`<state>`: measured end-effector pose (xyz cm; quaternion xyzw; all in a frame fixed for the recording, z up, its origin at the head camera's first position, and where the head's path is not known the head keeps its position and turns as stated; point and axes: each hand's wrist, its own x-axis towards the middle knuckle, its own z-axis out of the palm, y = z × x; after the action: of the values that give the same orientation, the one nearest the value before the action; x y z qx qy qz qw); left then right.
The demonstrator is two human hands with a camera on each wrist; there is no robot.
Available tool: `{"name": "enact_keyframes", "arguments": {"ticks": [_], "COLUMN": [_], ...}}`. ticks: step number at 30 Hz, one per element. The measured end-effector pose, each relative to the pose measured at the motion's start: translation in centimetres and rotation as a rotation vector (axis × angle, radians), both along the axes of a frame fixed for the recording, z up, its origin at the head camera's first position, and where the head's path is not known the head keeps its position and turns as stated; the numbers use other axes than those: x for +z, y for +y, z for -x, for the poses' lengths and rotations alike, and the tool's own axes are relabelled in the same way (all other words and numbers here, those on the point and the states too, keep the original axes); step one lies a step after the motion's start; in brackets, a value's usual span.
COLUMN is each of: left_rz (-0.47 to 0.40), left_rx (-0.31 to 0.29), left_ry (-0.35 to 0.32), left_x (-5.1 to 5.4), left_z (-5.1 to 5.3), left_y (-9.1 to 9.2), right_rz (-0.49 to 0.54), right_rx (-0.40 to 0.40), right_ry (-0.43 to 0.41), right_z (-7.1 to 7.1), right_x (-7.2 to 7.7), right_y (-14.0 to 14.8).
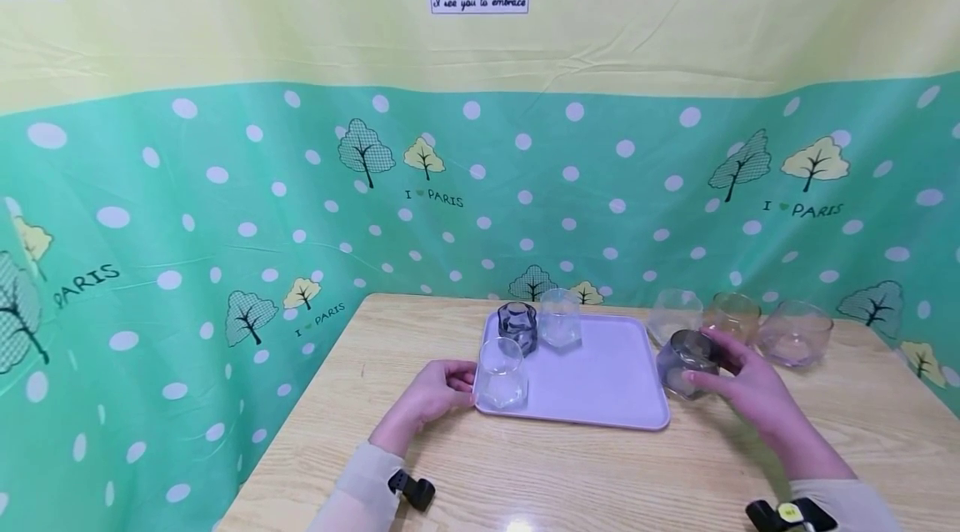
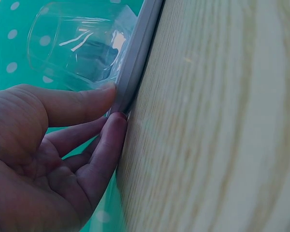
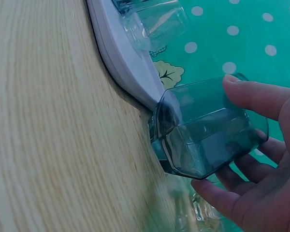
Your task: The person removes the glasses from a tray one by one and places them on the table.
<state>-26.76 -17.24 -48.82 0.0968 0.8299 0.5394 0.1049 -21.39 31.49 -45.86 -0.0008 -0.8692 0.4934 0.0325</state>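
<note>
While the left hand (image 1: 438, 390) pinches the lilac serving tray (image 1: 600, 382), the right hand (image 1: 752, 386) grips a smoky faceted tumbler (image 1: 675, 363), apparently for loading; next likely needs lifting it aboard

curtained nook: printed cloth (image 1: 442, 253) behind table (image 1: 592, 474)

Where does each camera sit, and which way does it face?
Head: on the head, facing forward and down at the tray; left hand and right hand show.
Left wrist: worn there, facing the tray's edge; left hand shows.
Right wrist: worn there, facing the held dark glass; right hand shows.
Both wrist views show the tray.
</note>
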Motion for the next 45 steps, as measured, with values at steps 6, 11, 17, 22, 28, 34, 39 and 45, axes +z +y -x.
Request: {"name": "enact_keyframes", "arguments": {"ticks": [6, 11, 17, 22, 28, 34, 39, 45], "left_rz": [0.012, 0.020, 0.020, 0.016, 0.020, 0.027, 0.023, 0.017], "left_rx": [0.012, 0.018, 0.017, 0.012, 0.007, 0.008, 0.003, -0.002], "left_ry": [-0.009, -0.014, -0.009, -0.006, 0.004, 0.006, 0.011, 0.016], "left_x": [-0.02, 0.06, 0.05, -0.02, -0.04, 0.07, -0.02, -0.06], "left_z": [0.11, 0.08, -0.06, -0.02, 0.02, -0.02, -0.01, 0.05], "left_y": [0.04, 0.06, 0.08, 0.11, 0.09, 0.06, 0.05, 0.00], "right_rz": [-0.033, 0.001, 0.022, 0.030, 0.047, 0.039, 0.039, 0.038], "right_rx": [-0.004, 0.003, 0.002, 0.007, 0.015, 0.012, 0.010, 0.012], "right_ry": [-0.001, -0.016, -0.034, -0.035, -0.028, -0.036, -0.044, -0.050], "right_z": [-0.04, -0.07, -0.01, 0.00, -0.08, -0.02, 0.00, 0.09], "right_x": [0.10, 0.10, 0.11, 0.18, 0.19, 0.18, 0.16, 0.15], "right_y": [-0.02, -0.08, -0.26, -0.43, -0.62, -0.58, -0.48, -0.40]}}
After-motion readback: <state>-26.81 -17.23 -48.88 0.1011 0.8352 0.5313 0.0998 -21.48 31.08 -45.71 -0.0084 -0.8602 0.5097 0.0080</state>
